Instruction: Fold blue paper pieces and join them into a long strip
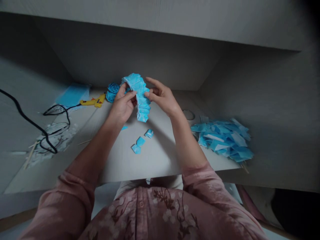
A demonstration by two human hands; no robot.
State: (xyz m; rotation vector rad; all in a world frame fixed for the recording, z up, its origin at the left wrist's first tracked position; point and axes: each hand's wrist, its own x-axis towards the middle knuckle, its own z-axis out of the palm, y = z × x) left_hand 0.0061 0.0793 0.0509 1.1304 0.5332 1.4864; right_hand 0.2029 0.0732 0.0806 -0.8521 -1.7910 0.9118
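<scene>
A curved strip of pleated light-blue material is held up above the table between my two hands. My left hand grips its inner edge, with the thumb on the front and the fingers partly behind it. At the strip's right edge, my right hand pinches with thumb and fingers, the index finger stretched out above. Below on the table lie several small folded blue pieces. Just beyond my left hand sit blue rolled rosettes, partly hidden by that hand.
A yellow glue gun lies at the left, its black cable trailing past white scraps. Behind it is a flat blue sheet. A heap of blue pieces stands at the right, near a ring-shaped object. Walls enclose the table.
</scene>
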